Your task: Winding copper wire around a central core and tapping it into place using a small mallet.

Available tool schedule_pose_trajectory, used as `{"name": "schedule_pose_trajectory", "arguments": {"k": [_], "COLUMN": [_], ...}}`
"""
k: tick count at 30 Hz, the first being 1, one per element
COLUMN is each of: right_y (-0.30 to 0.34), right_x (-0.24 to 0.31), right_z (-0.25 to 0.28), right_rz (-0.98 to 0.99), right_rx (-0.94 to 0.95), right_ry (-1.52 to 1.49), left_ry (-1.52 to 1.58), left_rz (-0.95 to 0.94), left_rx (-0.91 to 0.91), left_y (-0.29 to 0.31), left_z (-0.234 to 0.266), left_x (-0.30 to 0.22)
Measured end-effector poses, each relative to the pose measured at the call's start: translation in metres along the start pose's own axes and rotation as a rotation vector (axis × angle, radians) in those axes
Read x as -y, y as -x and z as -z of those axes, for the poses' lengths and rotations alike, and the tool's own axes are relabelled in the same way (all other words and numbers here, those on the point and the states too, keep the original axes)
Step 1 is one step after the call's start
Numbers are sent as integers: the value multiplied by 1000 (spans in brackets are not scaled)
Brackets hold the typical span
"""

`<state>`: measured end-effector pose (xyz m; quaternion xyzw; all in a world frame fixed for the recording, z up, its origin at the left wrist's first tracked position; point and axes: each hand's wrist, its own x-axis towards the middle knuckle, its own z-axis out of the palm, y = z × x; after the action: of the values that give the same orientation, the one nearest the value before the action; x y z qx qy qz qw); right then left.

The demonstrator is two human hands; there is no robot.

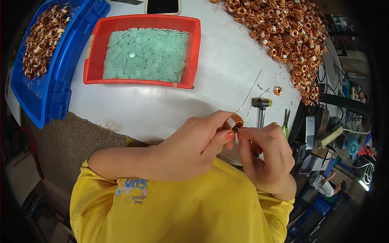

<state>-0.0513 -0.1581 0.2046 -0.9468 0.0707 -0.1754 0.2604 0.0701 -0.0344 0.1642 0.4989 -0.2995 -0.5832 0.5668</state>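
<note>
Copper coil (238, 120), its leads (249, 92) aimed toward the tabletop's (219, 73) far edge, sits pinched in the left hand (200, 137), the right hand (269, 156) (grip unclear) at its right.

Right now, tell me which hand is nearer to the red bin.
Left. The left hand, holding a copper coil, is on the wearer's side of the red bin, off its near right corner; the right hand is farther right and farther off.
</note>
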Motion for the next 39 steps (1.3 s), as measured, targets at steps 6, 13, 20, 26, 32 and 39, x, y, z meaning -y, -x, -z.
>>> {"name": "schedule_pose_trajectory", "arguments": {"k": [6,13,20,26,32,39], "right_y": [-5,-1,4,5,4,20], "right_x": [3,4,4,5,5,4], "right_z": [-6,-11,-8,-18,-21,8], "right_rz": [77,127,100,126,114,-356], "right_rx": [7,-22,-37,-66,-57,-311], "right_ry": [114,94,78,72,141,-58], "left_ry": [23,-132,-150,-130,-52,251], "left_rz": [-60,-181,-272,-290,-226,-164], "left_rx": [-79,-156,-150,-219,-189,-22], "left_y": [0,8,11,12,10,9], "left_z": [-3,-6,-11,-13,-10,1], "left_x": [8,9,13,18,21,15]}}
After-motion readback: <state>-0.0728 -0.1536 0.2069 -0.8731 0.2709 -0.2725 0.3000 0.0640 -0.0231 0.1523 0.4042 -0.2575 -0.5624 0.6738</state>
